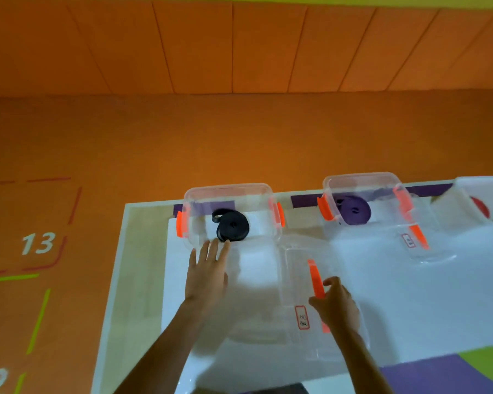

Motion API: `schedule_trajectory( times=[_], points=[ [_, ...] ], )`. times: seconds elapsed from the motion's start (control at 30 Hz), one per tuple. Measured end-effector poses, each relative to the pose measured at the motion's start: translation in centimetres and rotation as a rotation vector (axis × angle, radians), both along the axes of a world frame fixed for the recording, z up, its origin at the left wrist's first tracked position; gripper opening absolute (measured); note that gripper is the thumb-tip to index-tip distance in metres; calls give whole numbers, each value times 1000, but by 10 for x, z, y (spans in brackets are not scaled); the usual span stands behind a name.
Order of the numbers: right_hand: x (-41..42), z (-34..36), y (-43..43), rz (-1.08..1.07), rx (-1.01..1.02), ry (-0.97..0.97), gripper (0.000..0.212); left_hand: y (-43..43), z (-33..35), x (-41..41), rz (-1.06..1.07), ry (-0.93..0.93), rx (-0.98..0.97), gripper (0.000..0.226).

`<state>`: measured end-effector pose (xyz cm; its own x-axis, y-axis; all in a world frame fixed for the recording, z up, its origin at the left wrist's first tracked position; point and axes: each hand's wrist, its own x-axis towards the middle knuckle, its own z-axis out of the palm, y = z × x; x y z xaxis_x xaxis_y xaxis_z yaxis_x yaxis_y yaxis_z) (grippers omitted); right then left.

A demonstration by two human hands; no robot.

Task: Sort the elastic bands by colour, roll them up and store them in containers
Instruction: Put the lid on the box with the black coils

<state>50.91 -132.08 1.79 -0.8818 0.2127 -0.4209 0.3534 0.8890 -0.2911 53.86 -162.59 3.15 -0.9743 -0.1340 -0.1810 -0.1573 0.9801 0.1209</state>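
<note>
One black roll (232,226) lies beyond left hand (206,275).

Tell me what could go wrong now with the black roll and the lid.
The black band has a loose end poking out of the roll; it may unwind or get trapped under the lid. The left hand, fingers straight, reaches the clear container, which stands near the far edge of the table; a push might slide it off. The right hand grips the lid at one side, so it may tilt.
</note>
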Motion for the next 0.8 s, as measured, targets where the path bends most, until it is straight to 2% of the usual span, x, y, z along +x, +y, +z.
schedule_trajectory(
  times=[0.17, 0.33, 0.43, 0.5, 0.67, 0.8],
  points=[
    [36, 37, 3, -3, -3, 90, 49, -12, -8, 24, -3, 9, 38, 86],
    [31, 70, -13, 87, -58, 232, 54, -23, -9, 38, 47, 38, 73, 87],
    [0, 79, -33, 235, -86, 318, 59, -24, -8, 39, 41, 50, 101, 85],
    [-23, 84, -51, 368, -104, 333, 60, -26, -3, 41, 64, 81, 157, 74],
    [-89, 90, -101, 714, -86, 374, 53, -40, 8, 38, 310, 409, 350, 48],
    [-138, 85, -138, 948, -56, 287, 53, -45, 19, 22, 500, 541, 504, 43]
  ],
)
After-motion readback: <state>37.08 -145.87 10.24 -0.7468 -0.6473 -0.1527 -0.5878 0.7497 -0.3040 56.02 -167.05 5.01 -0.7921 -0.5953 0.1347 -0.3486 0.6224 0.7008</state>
